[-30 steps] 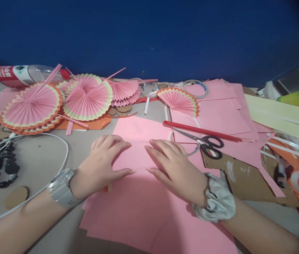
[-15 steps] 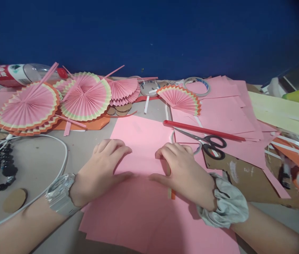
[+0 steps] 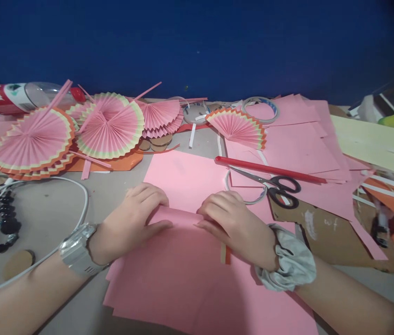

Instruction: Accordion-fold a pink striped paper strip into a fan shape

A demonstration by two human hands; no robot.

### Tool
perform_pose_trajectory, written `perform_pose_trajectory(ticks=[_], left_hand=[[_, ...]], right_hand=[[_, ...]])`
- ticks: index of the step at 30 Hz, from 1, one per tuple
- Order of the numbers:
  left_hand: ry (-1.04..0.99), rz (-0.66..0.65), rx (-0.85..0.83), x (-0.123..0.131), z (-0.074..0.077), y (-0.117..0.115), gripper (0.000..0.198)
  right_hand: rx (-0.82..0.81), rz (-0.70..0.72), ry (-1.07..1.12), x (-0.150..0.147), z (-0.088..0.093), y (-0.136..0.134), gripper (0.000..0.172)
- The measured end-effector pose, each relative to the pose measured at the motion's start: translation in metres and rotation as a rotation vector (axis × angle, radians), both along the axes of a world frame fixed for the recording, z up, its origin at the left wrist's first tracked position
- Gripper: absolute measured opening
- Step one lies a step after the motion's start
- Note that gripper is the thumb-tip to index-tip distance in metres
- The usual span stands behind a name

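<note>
Pink sheet (image 3: 183, 179) pinched by fingers (image 3: 215, 210); bottle (image 3: 25, 95) seemingly empty.

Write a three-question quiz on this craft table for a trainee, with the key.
1. True or false: the scissors lie left of the left hand.
2. The pink sheet pinched by both hands is: A) folded up at a crease B) torn in two C) crumpled into a ball.
3. Fill in: the right hand has a grey ____ on its wrist.
Key: 1 false; 2 A; 3 scrunchie.
</note>
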State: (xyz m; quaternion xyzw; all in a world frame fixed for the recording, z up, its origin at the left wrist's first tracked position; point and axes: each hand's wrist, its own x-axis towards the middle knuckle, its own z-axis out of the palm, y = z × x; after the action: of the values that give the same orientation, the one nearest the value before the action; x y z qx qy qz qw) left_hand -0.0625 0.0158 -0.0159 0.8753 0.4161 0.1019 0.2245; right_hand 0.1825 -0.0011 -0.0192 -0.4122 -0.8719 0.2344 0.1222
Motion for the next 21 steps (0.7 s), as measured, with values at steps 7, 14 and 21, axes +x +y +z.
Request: perform_pose_trajectory(ticks=[7, 14, 21], left_hand=[[0.008, 0.033, 0.02, -0.0009, 0.0021, 0.001, 0.033], [0.074, 0.086, 0.014, -0.0016, 0.0008, 0.0022, 0.032], [-0.093, -0.101, 0.053, -0.0047, 0.0022, 0.0022, 0.013]], right_hand=[[0.087, -0.03, 0.005, -0.0008, 0.0012, -0.0021, 0.023], [0.065, -0.177, -0.119, -0.0036, 0.0036, -0.004, 0.032], [0.022, -0.192, -0.011, -0.0016, 0.0018, -0.0034, 0.031]])
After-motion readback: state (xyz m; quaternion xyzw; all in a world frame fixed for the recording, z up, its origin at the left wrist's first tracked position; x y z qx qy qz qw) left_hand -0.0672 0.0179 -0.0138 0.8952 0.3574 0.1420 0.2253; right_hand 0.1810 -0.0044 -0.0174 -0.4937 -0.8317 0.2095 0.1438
